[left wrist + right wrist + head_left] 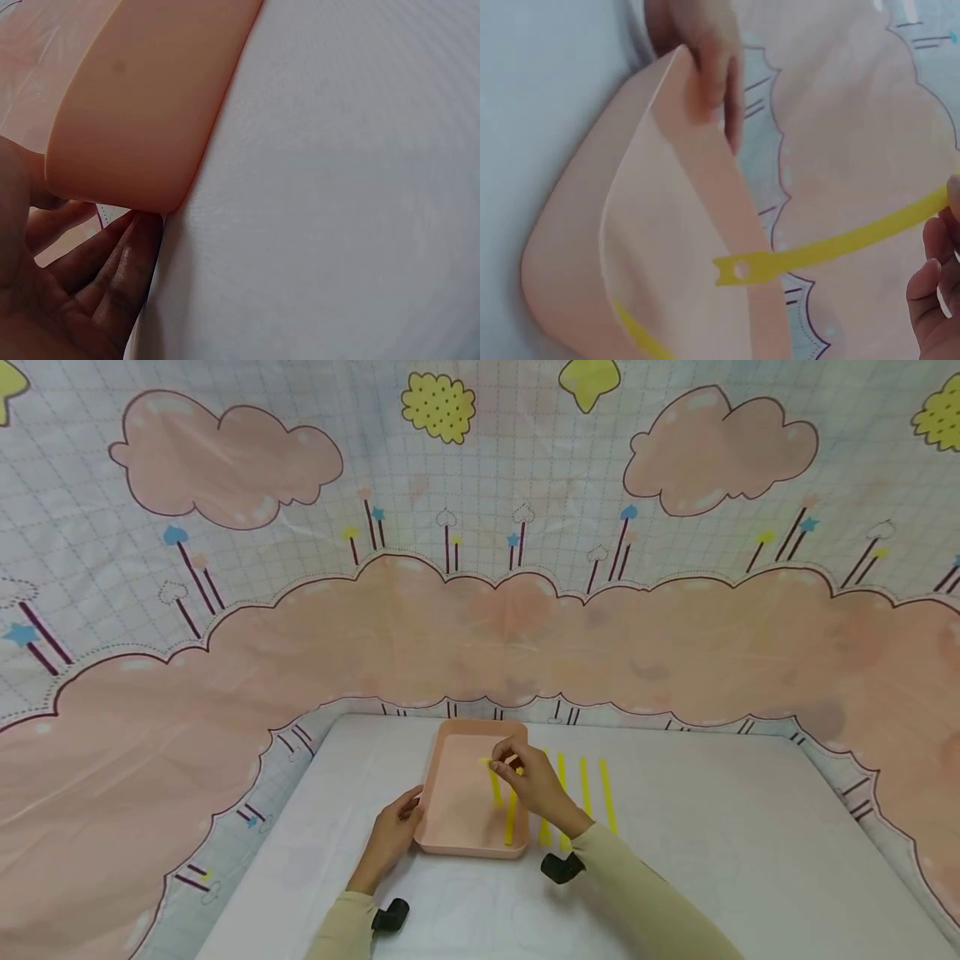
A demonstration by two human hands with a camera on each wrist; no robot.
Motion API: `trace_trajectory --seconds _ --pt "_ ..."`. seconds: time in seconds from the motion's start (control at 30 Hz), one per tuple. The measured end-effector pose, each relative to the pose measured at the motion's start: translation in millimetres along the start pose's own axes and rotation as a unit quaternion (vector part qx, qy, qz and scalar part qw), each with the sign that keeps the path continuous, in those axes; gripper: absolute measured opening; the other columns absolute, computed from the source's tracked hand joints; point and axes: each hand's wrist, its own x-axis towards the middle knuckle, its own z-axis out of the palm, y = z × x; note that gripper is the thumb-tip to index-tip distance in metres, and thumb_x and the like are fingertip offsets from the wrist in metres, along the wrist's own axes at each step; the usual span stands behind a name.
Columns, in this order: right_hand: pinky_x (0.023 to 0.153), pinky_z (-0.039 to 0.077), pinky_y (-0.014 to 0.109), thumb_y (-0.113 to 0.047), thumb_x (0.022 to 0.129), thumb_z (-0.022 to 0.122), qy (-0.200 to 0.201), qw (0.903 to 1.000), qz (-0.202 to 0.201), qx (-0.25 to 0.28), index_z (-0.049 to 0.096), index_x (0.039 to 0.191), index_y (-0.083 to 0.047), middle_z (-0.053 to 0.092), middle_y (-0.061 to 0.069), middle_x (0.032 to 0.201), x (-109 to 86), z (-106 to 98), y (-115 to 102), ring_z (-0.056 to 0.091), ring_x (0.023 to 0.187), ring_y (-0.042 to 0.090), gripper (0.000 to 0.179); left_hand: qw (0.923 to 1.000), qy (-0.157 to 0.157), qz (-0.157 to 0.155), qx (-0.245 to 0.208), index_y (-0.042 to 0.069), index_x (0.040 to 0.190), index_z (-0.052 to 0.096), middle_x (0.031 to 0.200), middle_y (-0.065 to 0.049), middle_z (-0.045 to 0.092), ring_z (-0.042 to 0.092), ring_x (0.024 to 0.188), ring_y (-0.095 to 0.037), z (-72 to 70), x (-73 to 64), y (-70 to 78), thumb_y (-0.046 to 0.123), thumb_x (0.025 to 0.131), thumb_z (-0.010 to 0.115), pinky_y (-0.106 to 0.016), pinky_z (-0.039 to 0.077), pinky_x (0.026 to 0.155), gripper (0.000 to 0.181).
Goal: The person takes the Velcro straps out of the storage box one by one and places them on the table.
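My left hand (393, 831) grips the left side of a shallow pink tray (457, 846); in the left wrist view its fingertips (142, 232) touch the base of the tray's corner. Above the tray, my right hand (531, 779) pinches one end of a flat yellow cable tie (496, 792), which hangs down. The right wrist view shows this tie's free end (761, 266), notched with a round hole. Another yellow cable tie (511, 822) lies inside the tray near its right wall.
To the tray's right, several yellow cable ties (607, 793) lie side by side on the white table (712, 852), partly behind my right forearm. Behind stands a patterned cloth backdrop (480, 635). Each wrist carries a black camera mount (562, 867).
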Motion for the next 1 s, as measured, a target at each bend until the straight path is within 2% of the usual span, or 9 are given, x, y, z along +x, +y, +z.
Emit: trace_trajectory --seconds 0.1,0.2,0.33,0.5,0.73,1.0 --pt "0.073 0.051 0.02 -0.009 0.093 0.065 0.021 0.9966 0.063 0.048 0.061 0.097 -0.007 0.064 0.008 0.094 -0.1 -2.3 -3.3 0.059 0.086 0.009 0.006 1.0 -0.001 0.0 -0.004 0.008 0.14 0.054 0.128 -0.024 0.063 0.063 0.115 -0.035 -0.2 0.6 -1.1 0.011 0.099 0.056 -0.048 0.052 0.097 0.042" --pt "0.075 0.051 0.018 -0.008 0.094 0.064 0.034 0.9898 0.103 0.092 0.06 0.1 -0.002 0.062 0.013 0.097 -0.8 -3.9 -3.6 0.059 0.087 0.008 0.01 1.0 -0.001 0.002 -0.006 0.008 0.14 0.055 0.128 -0.024 0.063 0.063 0.116 -0.035 -0.3 1.0 -1.7 0.011 0.098 0.056 -0.048 0.052 0.098 0.042" --pt "0.072 0.05 0.016 -0.008 0.095 0.063 0.046 0.9799 0.134 0.141 0.057 0.105 0.003 0.061 0.018 0.098 -2.3 -6.7 -3.3 0.058 0.084 0.007 0.016 1.0 -0.002 0.002 -0.006 0.008 0.14 0.055 0.128 -0.023 0.064 0.063 0.116 -0.035 -0.6 0.8 -2.1 0.012 0.098 0.056 -0.048 0.052 0.098 0.042" --pt "0.066 0.048 0.018 -0.006 0.095 0.062 0.064 0.9672 0.167 0.181 0.056 0.111 0.004 0.061 0.012 0.093 -4.7 -11.8 -3.8 0.057 0.078 0.007 0.02 1.0 -0.003 0.0 -0.006 0.008 0.14 0.055 0.129 -0.023 0.064 0.063 0.116 -0.035 -0.3 1.3 -2.9 0.012 0.098 0.056 -0.048 0.051 0.098 0.042" --pt "0.066 0.051 0.025 -0.004 0.094 0.063 0.084 0.9573 0.195 0.197 0.057 0.114 0.002 0.061 0.002 0.091 -9.5 -19.9 1.3 0.057 0.078 0.011 0.021 1.0 0.001 0.0 -0.007 0.009 0.14 0.055 0.128 -0.023 0.064 0.063 0.117 -0.036 0.1 2.5 -1.3 0.011 0.098 0.057 -0.049 0.051 0.099 0.042" --pt "0.066 0.05 0.022 -0.005 0.095 0.062 0.1 0.9472 0.226 0.204 0.056 0.115 0.001 0.061 -0.002 0.089 -18.0 -28.8 8.7 0.058 0.077 0.008 0.022 1.0 -0.003 0.002 -0.005 0.008 0.14 0.054 0.127 -0.023 0.064 0.063 0.116 -0.036 -0.3 2.0 -1.6 0.011 0.098 0.057 -0.049 0.05 0.099 0.043"
